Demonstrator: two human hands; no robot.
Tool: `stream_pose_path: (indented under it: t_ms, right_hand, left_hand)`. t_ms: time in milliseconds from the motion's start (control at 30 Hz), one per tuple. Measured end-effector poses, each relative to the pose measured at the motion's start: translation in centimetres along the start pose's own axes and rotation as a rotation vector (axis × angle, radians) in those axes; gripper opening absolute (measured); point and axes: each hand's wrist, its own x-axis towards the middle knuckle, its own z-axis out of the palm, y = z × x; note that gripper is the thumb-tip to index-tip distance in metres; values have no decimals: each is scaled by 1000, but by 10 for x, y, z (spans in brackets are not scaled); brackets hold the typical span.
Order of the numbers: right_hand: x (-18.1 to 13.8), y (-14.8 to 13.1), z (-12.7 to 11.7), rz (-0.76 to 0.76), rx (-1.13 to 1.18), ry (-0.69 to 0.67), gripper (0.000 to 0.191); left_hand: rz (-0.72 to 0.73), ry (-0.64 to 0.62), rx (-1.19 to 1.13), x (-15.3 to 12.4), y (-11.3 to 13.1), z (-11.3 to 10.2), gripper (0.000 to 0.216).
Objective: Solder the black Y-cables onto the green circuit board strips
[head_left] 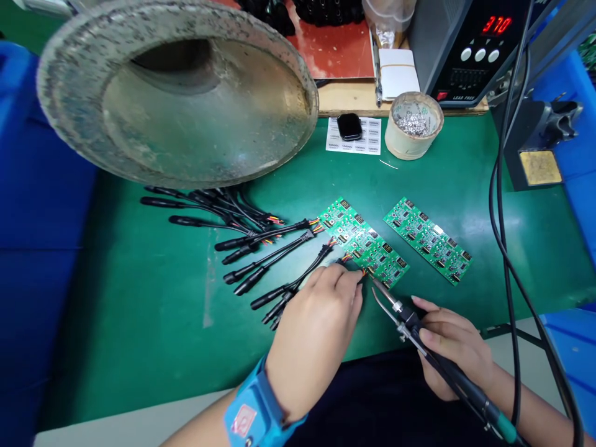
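Note:
My left hand (316, 326) is closed in a pinch on the coloured wires of a black cable (298, 282), holding them against the near end of a green circuit board strip (365, 243). My right hand (454, 347) grips a black soldering iron (421, 338) like a pen. The iron's metal tip touches the board edge right beside my left fingertips. A blue wrist strap (254, 410) circles my left wrist.
A second green board strip (428, 241) lies to the right. Several black cables (233, 233) fan out to the left on the green mat (153, 304). A large grey fume hood (177, 87) hangs above. Behind are a solder-scrap cup (413, 126), a soldering station (470, 46) reading 370, and an iron stand (540, 146).

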Motion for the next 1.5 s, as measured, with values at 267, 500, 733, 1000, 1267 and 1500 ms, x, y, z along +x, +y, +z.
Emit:
stream_pose_path:
  t_ms: [267, 500, 733, 1000, 1267, 1500]
  right_hand:
    - [1, 1, -1, -30, -19, -74, 54]
    - [3, -2, -6, 26, 28, -8, 60]
    - [2, -4, -14, 103, 56, -27, 56]
    - [-23, 6, -14, 126, 62, -12, 47]
    - [-17, 5, -10, 118, 68, 58, 47]
    - [-19, 4, -5, 134, 102, 112, 45]
  left_hand:
    - [-6, 5, -7, 0, 1, 0, 17]
    - [-13, 4, 6, 1, 2, -1, 17]
    - [-13, -2, -14, -3, 3, 1, 17]
    - [16, 181, -155, -15, -50, -13, 24]
    - [-57, 223, 349, 4, -151, -33, 27]
    - [21, 209, 354, 1, -166, -36, 29]
